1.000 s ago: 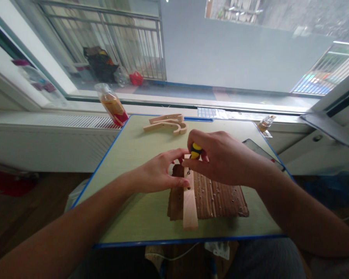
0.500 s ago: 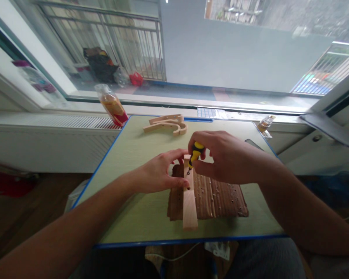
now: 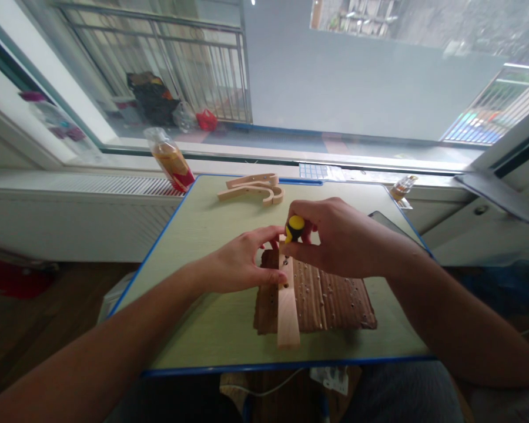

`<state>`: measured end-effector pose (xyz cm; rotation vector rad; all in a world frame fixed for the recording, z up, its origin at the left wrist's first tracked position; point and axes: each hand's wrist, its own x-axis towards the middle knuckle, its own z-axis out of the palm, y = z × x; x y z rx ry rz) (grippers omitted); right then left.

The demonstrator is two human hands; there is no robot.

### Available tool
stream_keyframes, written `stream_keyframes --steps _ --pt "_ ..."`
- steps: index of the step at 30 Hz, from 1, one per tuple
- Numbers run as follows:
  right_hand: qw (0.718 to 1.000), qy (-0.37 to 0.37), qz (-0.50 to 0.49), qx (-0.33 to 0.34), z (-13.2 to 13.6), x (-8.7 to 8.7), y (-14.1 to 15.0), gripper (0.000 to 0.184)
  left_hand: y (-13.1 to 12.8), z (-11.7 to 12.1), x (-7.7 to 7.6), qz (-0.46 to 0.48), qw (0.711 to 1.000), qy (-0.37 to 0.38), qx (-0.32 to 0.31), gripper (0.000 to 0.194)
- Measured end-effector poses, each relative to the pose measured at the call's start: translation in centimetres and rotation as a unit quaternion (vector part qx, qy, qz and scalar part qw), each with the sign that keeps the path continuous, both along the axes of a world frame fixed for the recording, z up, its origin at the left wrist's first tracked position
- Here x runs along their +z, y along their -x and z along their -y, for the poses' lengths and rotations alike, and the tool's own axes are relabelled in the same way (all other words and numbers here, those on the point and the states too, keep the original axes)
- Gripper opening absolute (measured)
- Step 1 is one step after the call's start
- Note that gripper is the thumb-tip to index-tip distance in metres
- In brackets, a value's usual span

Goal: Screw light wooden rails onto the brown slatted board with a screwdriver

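My right hand (image 3: 335,238) is closed around a short screwdriver (image 3: 294,228) with a yellow and black handle. Its tip end is near a screw in a hole of a pale wooden piece (image 3: 288,320); whether the tip touches the screw is hard to see. My left hand (image 3: 242,261) grips that wooden piece, thumb on its near side by a second hole and fingers at the far end. Beneath the wood lies a brown corrugated cardboard sheet (image 3: 335,299) dotted with small holes.
Two curved wooden pieces (image 3: 247,191) lie at the table's back. A dark flat device, perhaps a phone (image 3: 392,226), rests beyond my right forearm. A drink bottle (image 3: 170,158) stands at the back left; a small bottle (image 3: 404,187) is at the right. The table (image 3: 180,329) has blue edges.
My right hand has rolled the screwdriver, so its handle end now points more towards me. My right forearm has dropped slightly, showing more of the dark device. The left hand stays put.
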<state>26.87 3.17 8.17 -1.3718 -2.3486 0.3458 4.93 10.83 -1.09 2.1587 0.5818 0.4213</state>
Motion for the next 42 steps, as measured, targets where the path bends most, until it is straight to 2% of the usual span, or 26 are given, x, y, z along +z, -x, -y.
stream_keyframes --steps 8,11,14,16,18,22,26,29,34,38,42 --pt "0.999 -0.005 -0.026 -0.022 -0.4 -0.8 0.3 0.022 0.0 0.0 0.3 0.006 1.000 -0.001 -0.004 0.068" --pt "0.998 0.016 -0.057 0.016 -0.5 -0.9 0.4 0.014 0.0 0.0 0.4 -0.008 1.000 -0.004 0.008 0.059" --pt "0.997 0.004 -0.070 0.044 -0.5 -1.0 0.3 0.012 0.0 0.0 0.4 -0.006 1.000 -0.003 0.006 0.055" --pt "0.996 0.026 -0.074 0.036 -0.6 -1.0 0.2 0.016 0.0 0.1 0.4 0.001 1.000 0.002 -0.002 0.060" --pt "0.993 0.078 -0.087 0.035 -0.7 -1.0 0.0 0.021 0.1 0.1 0.4 0.005 1.000 0.004 -0.004 0.065" --pt "0.986 0.115 -0.098 0.066 -0.9 -0.7 -0.3 0.022 0.1 0.1 0.3 0.004 1.000 -0.001 0.001 0.062" --pt "0.991 0.064 -0.080 0.088 -0.9 -0.3 -0.4 0.019 0.2 0.0 0.1 -0.001 1.000 -0.003 0.012 0.055" --pt "0.993 0.031 -0.076 0.090 -0.5 -0.1 -0.3 0.017 0.2 0.0 0.1 0.004 1.000 -0.006 0.017 0.059" --pt "0.993 0.010 -0.084 0.079 0.0 0.2 -0.2 0.045 0.1 0.0 0.1 0.017 1.000 -0.001 0.003 0.066" --pt "0.996 -0.009 -0.045 0.083 0.2 0.6 -0.4 0.026 0.2 0.0 0.0 0.003 1.000 -0.005 0.005 0.061" --pt "0.997 -0.022 -0.034 0.072 0.1 0.4 -0.4 0.015 0.1 -0.1 -0.2 0.014 1.000 -0.012 0.001 0.058"
